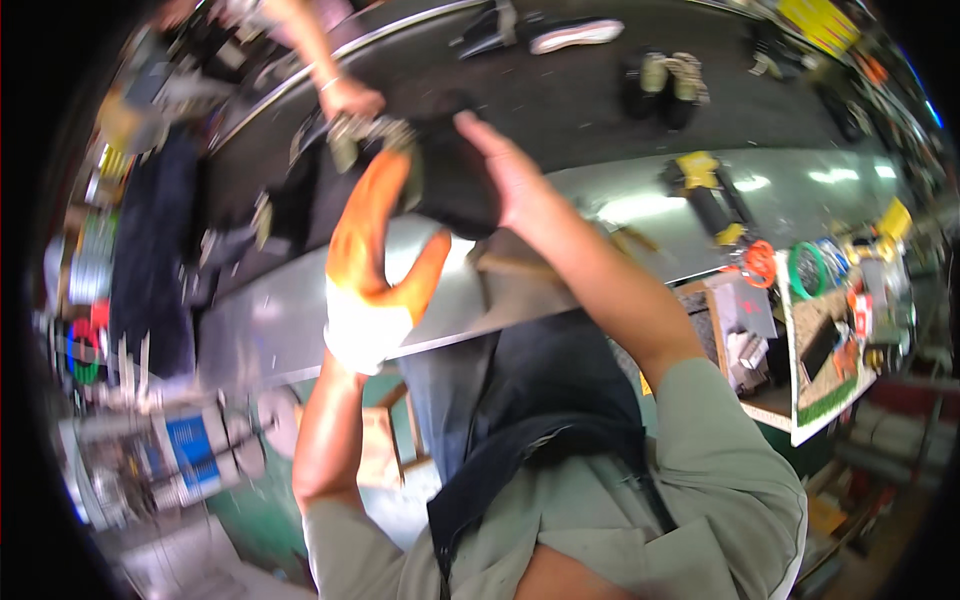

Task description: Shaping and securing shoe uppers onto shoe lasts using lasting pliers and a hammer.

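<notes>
My left hand (375,260), in a white glove with orange coated fingers, reaches over the belt's near side. Its thumb stands apart from its fingers, and the fingertips are beside the pale laces of a blurred pair of black shoes (455,180). Bare, my right hand (505,165) lies against the right side of the dark shoe and grips it. A co-worker's hand (350,98) comes from the far side and is at the pale laces. Motion blur hides the exact contact of the fingers.
A dark conveyor belt (560,95) carries more shoes (665,85) farther right. Along its near side runs a shiny metal ledge (640,205), with a yellow-and-black tool (708,195) lying on it. Tape rolls (808,270) and an open box (745,335) are at the right.
</notes>
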Tool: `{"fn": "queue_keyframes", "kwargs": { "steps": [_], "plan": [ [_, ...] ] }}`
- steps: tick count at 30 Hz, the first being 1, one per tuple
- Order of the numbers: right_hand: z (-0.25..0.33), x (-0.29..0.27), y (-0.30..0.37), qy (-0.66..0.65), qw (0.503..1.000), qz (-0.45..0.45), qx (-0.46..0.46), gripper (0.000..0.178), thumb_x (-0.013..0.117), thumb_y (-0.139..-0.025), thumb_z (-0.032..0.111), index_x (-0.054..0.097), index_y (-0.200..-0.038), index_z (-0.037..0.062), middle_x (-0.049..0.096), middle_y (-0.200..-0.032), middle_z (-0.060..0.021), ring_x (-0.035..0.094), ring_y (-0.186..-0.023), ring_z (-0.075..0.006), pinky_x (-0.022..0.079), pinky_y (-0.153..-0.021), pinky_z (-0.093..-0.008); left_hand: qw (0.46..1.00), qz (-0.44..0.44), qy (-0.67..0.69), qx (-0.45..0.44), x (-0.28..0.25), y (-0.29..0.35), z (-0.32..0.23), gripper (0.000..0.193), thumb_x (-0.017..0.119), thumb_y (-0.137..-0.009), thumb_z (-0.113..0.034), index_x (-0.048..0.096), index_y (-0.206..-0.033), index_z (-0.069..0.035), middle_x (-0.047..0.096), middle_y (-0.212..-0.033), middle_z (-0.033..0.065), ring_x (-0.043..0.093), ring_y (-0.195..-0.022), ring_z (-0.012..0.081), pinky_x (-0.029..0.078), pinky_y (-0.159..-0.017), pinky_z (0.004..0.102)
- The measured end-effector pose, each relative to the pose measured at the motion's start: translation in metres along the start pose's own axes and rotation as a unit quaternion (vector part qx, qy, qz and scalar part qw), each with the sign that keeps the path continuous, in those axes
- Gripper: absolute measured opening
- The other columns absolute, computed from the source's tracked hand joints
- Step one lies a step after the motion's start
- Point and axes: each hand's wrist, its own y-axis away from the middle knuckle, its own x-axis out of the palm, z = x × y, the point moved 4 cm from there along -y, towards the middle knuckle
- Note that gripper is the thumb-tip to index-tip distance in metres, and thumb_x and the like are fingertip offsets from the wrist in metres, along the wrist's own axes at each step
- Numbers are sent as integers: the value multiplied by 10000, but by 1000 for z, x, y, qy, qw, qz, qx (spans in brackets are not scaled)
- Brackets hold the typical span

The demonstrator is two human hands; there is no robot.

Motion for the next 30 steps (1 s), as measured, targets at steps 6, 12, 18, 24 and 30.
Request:
{"fn": "queue_keyframes", "kwargs": {
  "steps": [6,12,18,24,30],
  "plan": [
    [-97,8,12,-63,996,65,7,849,617,-916,622,500,-1425,-48,573,-1243,-289,603,-1111,-391,525,-967,-525,950,-129,189,-210,-95,92,12,498,591,-972,46,523,-1465,32,594,-1446,148,585,-1324,245,453,-1105,373],
    [-164,27,14,-173,982,42,68,780,595,-930,595,530,-1379,-40,561,-1210,-266,574,-1140,-379,528,-978,-522,921,-136,207,-302,-114,176,16,423,606,-983,4,597,-1406,15,680,-1324,130,631,-1269,213,473,-1071,332],
    [-193,33,23,-160,986,-17,50,492,585,-983,471,680,-1147,17,686,-1051,-210,646,-978,-397,553,-947,-551,909,-157,237,-305,-103,189,13,459,680,-934,-50,613,-1382,22,682,-1329,154,630,-1275,235,463,-1096,351],
    [-200,43,35,-166,984,-54,41,390,592,-995,414,707,-1133,68,729,-1053,-137,682,-962,-364,560,-964,-513,940,-79,210,-256,-97,168,16,553,683,-928,3,532,-1458,35,613,-1433,165,557,-1373,259,407,-1176,390],
    [-202,35,43,-147,988,-20,36,350,577,-1014,369,708,-1178,88,732,-1100,-120,704,-970,-294,560,-971,-509,934,-132,220,-249,-86,166,19,584,768,-867,-111,587,-1404,30,630,-1371,239,608,-1311,297,454,-1128,405]
  ]
}}
